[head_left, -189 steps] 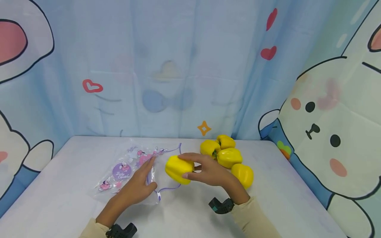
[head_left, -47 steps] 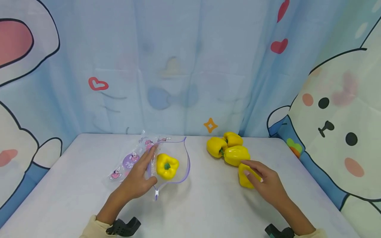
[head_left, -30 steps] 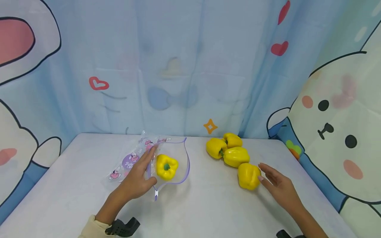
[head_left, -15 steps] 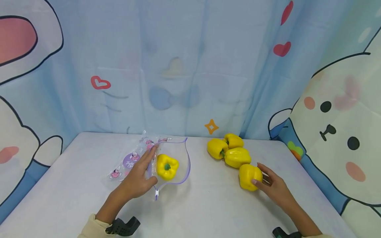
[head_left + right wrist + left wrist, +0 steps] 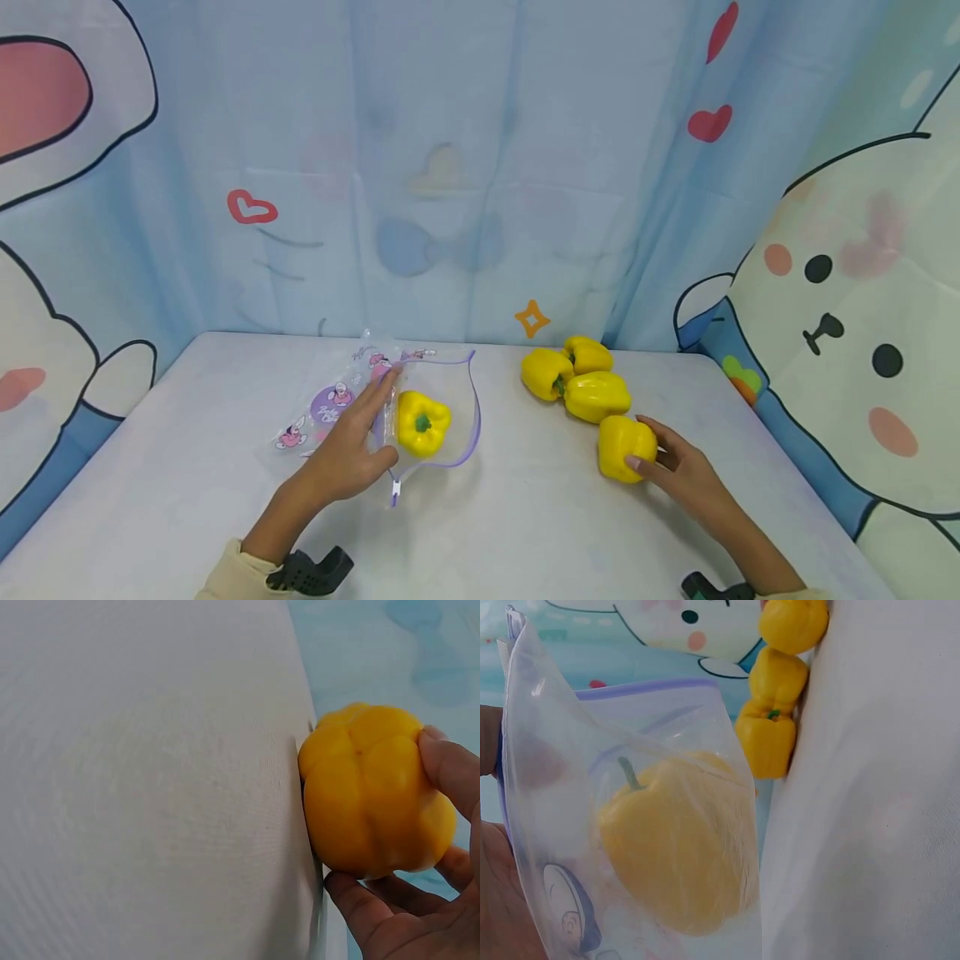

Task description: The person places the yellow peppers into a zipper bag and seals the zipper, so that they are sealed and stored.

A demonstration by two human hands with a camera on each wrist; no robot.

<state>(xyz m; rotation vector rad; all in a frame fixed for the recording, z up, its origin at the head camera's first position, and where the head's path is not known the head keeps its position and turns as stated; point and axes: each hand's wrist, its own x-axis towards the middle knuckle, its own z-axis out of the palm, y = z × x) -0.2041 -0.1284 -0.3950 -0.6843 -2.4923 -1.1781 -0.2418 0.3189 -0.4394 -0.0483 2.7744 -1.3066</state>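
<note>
On the table's left half lies a clear zip bag [image 5: 331, 405] with pink and purple prints and a purple zip edge, its mouth spread. Inside its mouth sits a yellow bell pepper [image 5: 423, 425], stem facing the camera; the left wrist view shows that pepper [image 5: 679, 844] through the plastic. My left hand [image 5: 348, 450] rests against the near edge of the mouth, fingers straight and thumb spread apart. My right hand [image 5: 686, 475] grips another yellow bell pepper [image 5: 626, 448] between thumb and fingers. In the right wrist view this pepper [image 5: 375, 791] is close to the table surface.
Three more yellow bell peppers [image 5: 597, 397] lie in a group just behind the gripped one. A white table [image 5: 525, 533] ends at a light blue printed curtain [image 5: 420, 167]. A white slider [image 5: 396, 488] hangs at the zip's near end.
A pepper that my right hand held earlier now sits in the bag mouth. My right hand has moved right and closed round another pepper. My left hand has stayed at the bag.
</note>
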